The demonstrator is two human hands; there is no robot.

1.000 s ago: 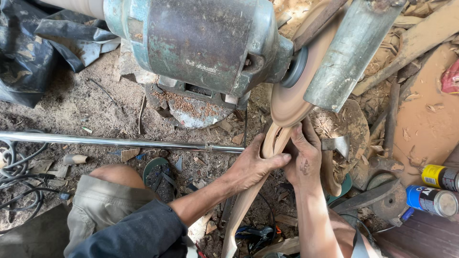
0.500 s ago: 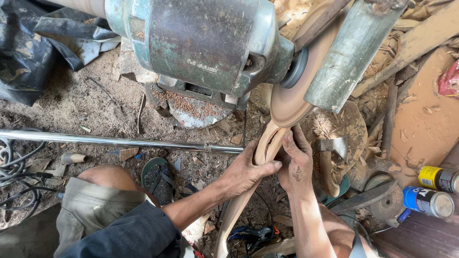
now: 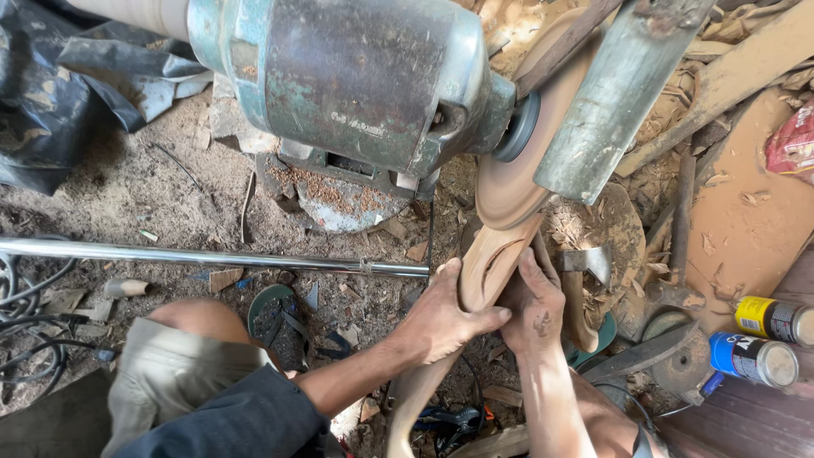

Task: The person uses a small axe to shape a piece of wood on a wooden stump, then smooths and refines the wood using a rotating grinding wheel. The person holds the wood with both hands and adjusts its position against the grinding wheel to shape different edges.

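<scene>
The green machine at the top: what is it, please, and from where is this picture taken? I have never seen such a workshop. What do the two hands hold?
The camera sits on the worker's head and looks down. The green machine is an electric motor that carries a round sanding disc. The left hand and right hand grip a curved, carved piece of wood and hold its upper end against the disc. On the dusty ground lie a metal rod, black cables, wood shavings and two spray cans.
</scene>
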